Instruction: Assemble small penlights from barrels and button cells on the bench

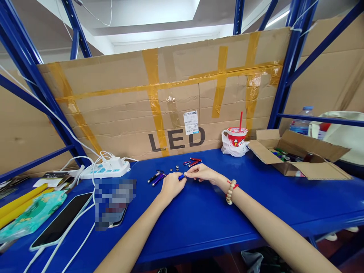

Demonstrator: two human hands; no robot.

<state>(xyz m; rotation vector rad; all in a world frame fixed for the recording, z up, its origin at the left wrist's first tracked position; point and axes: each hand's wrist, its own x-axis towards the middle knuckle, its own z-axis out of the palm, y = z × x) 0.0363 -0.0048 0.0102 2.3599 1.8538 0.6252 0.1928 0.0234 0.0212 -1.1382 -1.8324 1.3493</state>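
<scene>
Blue tube (181, 177) is held just below mid-frame in the head view, its long axis tilted slightly up rightward; its body is clasped in the grip of the left hand (174, 183), its right end pinched by the right hand (200, 173).

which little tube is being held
The blue tube, held in the left hand; the black one, purple one and red ones lie on the table.

- White plastic power strip (105, 171) far left on the flat blue table (210, 223)
- Open brown cardboard box (284, 168) far right
- Red-and-white round cup (237, 141) left of the box
- Small blue cylinder (181, 177) between left hand (173, 184) and right hand (202, 173)
</scene>
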